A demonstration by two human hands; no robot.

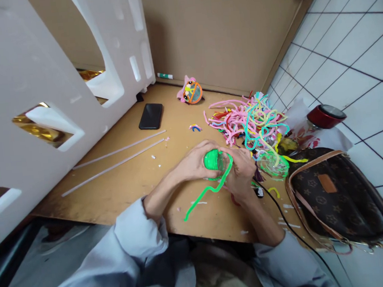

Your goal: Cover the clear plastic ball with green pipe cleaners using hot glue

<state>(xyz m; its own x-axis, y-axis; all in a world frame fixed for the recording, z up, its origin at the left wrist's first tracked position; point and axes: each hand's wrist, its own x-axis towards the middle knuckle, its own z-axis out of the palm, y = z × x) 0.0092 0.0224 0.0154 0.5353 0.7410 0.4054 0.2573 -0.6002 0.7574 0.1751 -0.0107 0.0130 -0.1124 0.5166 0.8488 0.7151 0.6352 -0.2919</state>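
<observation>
Across a tan table point(116, 199), left of a star-patterned bag point(346, 201), the left hand point(195, 164) and right hand point(242, 168) curl their fingers around a green-wrapped cup point(212, 161).

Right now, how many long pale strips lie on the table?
2: one strip nearer the phone, the other strip nearer the left sleeve. Others may hide under the fuzzy pile.

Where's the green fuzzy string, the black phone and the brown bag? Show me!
Green fuzzy string point(218, 189): head view, the loose part hanging below the hands.
Black phone point(150, 116): head view, middle of its dark face.
Brown bag point(342, 199): head view, its patterned side.
</observation>
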